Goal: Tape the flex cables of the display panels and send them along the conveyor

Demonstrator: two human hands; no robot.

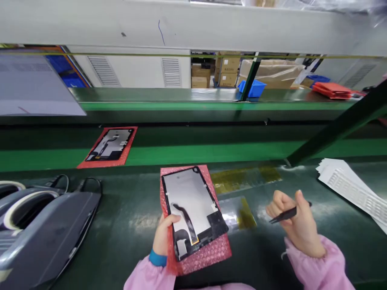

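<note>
My left hand [165, 233] grips the left edge of a tablet screen panel [190, 193] together with the pink bubble-wrap sheet [208, 257] beneath it, thumb on top. The panel's silver back faces up, with a black border and a dark flex cable [188, 223] lying across its lower part. Off to the right, my right hand [298, 221] is closed around dark tweezers [286, 215], their tips pointing left toward the panel but well apart from it. Clear film with yellow tape [242, 213] lies on the bench between the panel and my right hand.
A second panel [110, 145] rests on red bubble wrap on the green conveyor belt [193, 151]. Grey machines with cables [60, 225] stand at the left. White label sheets [353, 185] lie at the right, near a slanted green post [335, 125]. A shelf beam [193, 28] crosses above.
</note>
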